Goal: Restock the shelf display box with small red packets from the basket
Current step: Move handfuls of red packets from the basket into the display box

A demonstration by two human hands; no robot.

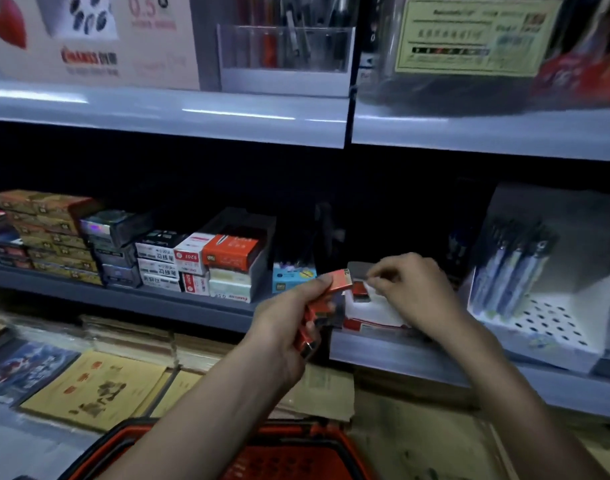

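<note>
My left hand [289, 327] holds a bunch of small red packets [334, 282] in front of the middle shelf, one sticking up between thumb and fingers and others lower in the palm. Just right of it, my right hand [410, 282] pinches something small over the white display box [372, 313] on the shelf edge. One red packet [360, 291] lies in that box just below my right fingertips. The red basket [248, 445] sits at the bottom of the view under my forearms.
Stacked small boxes [206, 261] fill the shelf to the left. A white perforated pen stand [538, 306] stands to the right. Paper notebooks [99, 386] lie on the lower shelf. The grey upper shelf [192, 112] overhangs.
</note>
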